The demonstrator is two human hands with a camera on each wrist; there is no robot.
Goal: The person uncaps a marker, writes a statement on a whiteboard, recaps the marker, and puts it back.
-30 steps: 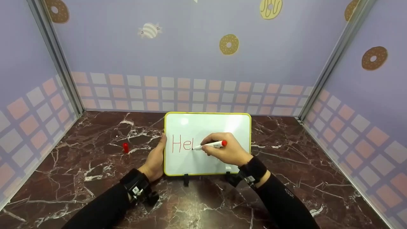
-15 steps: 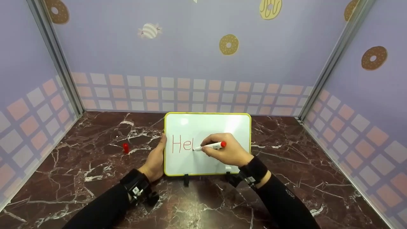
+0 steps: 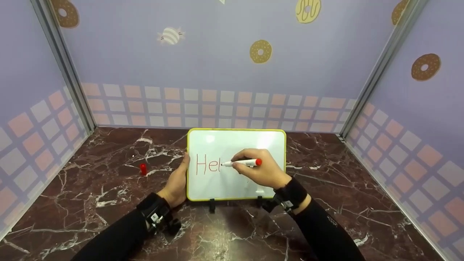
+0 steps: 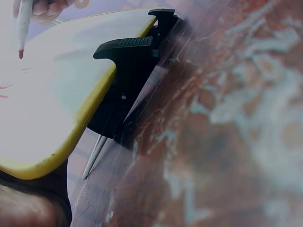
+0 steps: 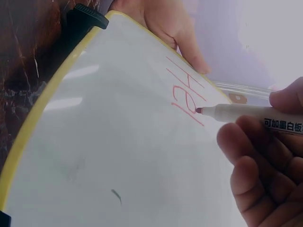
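On the table (image 3: 232, 235) stands a whiteboard (image 3: 228, 185), its edge touching the left hand (image 3: 176, 183), whose fingers are too hidden to tell. The right hand (image 3: 261, 168) pinches a marker (image 3: 249, 163), tip beside red letters (image 3: 213, 165).

Right grip (image 3: 266, 172) pinches, fingers curled; left grip (image 3: 175, 186) has thumb straight.

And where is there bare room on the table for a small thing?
The table is bare between the right sleeve and right wall, between the red cap and left wall, and between that sleeve and the left sleeve. It is crowded at the whiteboard, with the left hand at its edge and the right hand holding the marker.
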